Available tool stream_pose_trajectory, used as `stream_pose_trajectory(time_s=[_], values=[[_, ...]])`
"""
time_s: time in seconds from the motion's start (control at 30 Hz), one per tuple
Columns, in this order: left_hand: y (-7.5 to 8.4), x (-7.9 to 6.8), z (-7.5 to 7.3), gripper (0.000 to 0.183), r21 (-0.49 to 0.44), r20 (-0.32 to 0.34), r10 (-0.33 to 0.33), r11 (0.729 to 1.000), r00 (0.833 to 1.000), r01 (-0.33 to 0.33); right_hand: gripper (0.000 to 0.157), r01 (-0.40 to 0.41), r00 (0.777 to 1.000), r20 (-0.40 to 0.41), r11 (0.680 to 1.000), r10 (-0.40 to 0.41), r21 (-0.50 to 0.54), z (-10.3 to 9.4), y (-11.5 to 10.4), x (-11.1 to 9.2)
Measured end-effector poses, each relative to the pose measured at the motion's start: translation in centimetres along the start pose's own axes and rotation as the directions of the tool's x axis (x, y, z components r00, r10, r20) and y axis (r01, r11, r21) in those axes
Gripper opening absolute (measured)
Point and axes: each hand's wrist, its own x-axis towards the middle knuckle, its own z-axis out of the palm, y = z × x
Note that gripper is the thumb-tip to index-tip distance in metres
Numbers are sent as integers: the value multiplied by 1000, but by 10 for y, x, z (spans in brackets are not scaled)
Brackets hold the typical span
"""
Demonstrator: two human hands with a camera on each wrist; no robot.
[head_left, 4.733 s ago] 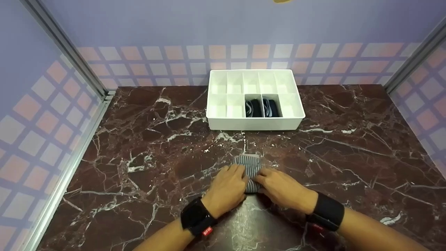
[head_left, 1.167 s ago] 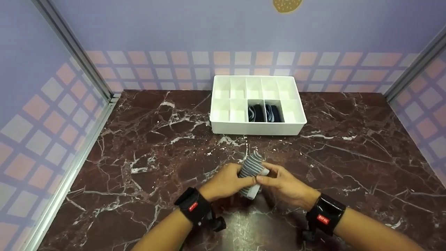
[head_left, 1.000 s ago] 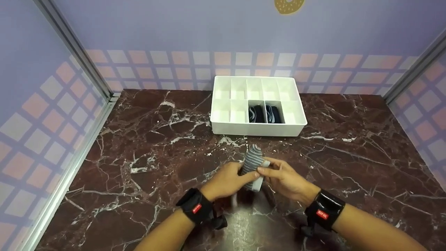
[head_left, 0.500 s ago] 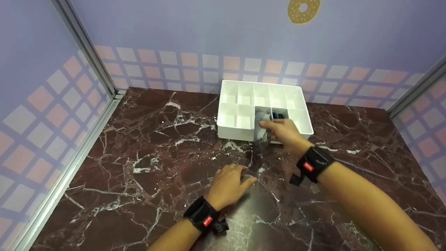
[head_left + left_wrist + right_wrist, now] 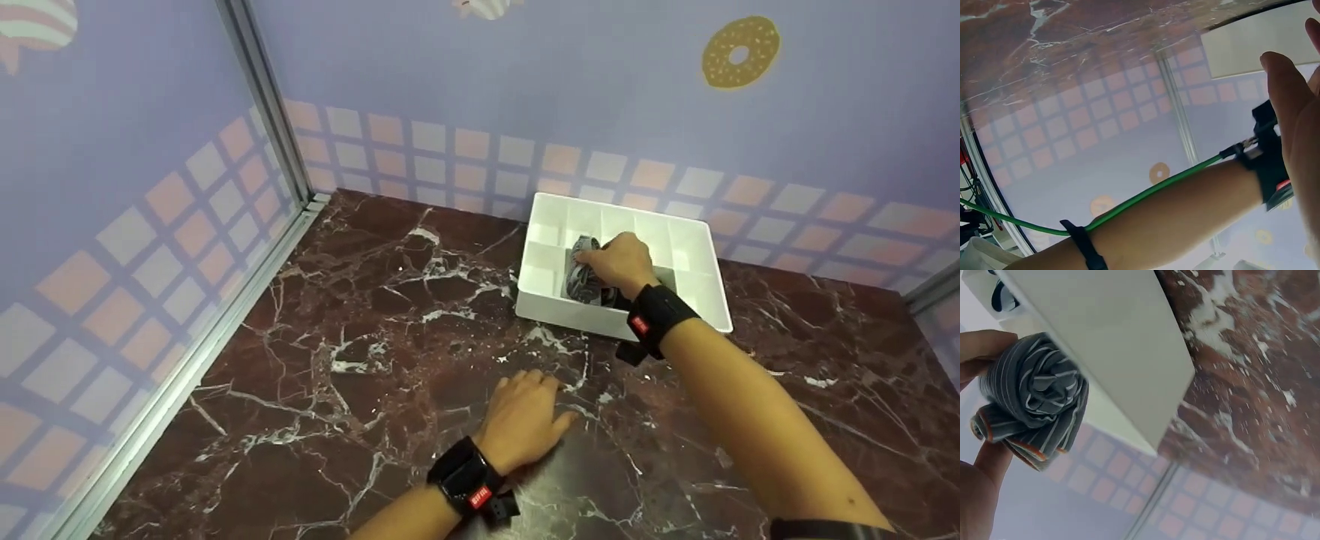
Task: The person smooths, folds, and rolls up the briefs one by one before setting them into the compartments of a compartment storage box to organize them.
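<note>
My right hand (image 5: 622,262) pinches a rolled-up grey striped garment (image 5: 583,279) between thumb and fingers, at the front row of the white divided box (image 5: 574,313). In the right wrist view the roll (image 5: 1044,388) shows its coiled end and orange-edged hems, and it overlaps the box's front rim. A dark rolled item (image 5: 1004,297) sits in another compartment; in the head view my right hand mostly hides the dark contents. My left hand (image 5: 521,420) lies over the marble tabletop in front of the box, fingers loosely extended and holding nothing.
The box stands near the back wall (image 5: 420,67), with white compartments (image 5: 544,234) around the filled ones. A side wall (image 5: 135,187) with a metal rail bounds the left. Dark red marble tabletop (image 5: 300,420) stretches in front. A green cable (image 5: 1157,194) runs along one forearm.
The striped garment, earlier worked between both hands on the tabletop, is now a roll carried forward to the box by my right hand. My left hand has let go. The head view has turned left.
</note>
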Motion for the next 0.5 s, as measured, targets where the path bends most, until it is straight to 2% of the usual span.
stream_pose_trajectory(time_s=[0.13, 0.23, 0.37, 0.5], values=[[2, 0, 1, 48, 24, 12, -6, 1000, 1000, 6, 42, 31, 999, -25, 992, -35, -124, 10, -3, 3], [3, 0, 3, 50, 27, 33, -19, 999, 999, 18, 33, 72, 997, -17, 978, -77, -196, 19, -8, 4], [5, 1, 6, 50, 19, 39, -18, 1000, 999, 17, 19, 119, 992, -5, 933, -128, -338, 29, -10, 4], [6, 0, 9, 48, 24, 38, -14, 1000, 999, 13, 24, 123, 992, 36, 879, -120, -461, 35, -9, 5]])
